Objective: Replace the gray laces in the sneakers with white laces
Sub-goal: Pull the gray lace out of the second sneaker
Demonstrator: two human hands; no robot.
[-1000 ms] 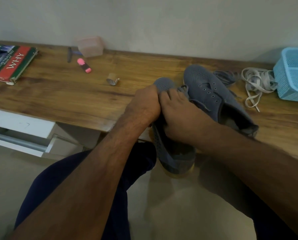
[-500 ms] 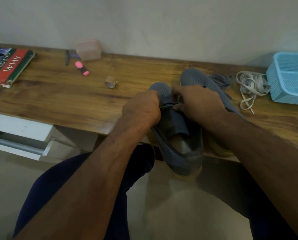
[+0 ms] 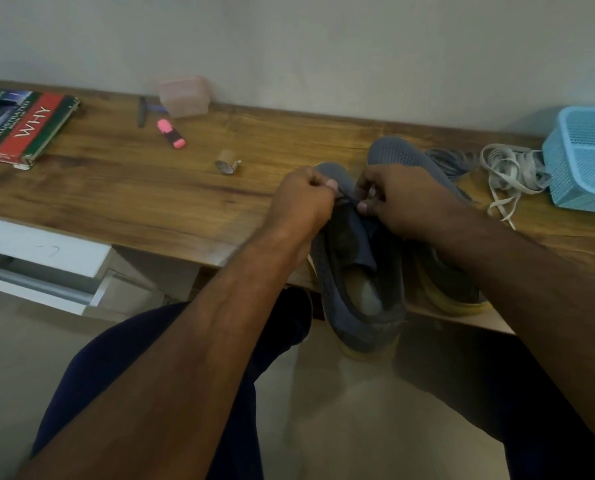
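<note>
Sneaker (image 3: 358,292) nearest the body, heel overhanging the desk (image 3: 122,188) edge toward 6 o'clock, toe toward 12; gray perforated upper, yellowish sole, tongue loose, most eyelets look bare. Left hand (image 3: 301,202) and right hand (image 3: 403,199) both clenched over the toe end, each pinching a short dark stretch of gray lace (image 3: 347,201) running between them. Judgement: unlacing of this shoe nearly finished, last crossing being pulled out.

Second sneaker (image 3: 400,154) just behind, at about 1 o'clock, partly hidden by the right hand; whether it has a lace cannot be told. Bundle of gray cord (image 3: 448,161) lies touching its toe, probably a removed lace. White laces (image 3: 510,171) in a loose heap at 2 o'clock, beside the blue basket (image 3: 587,161), not yet threaded. Left: all relacing, both shoes.
</note>
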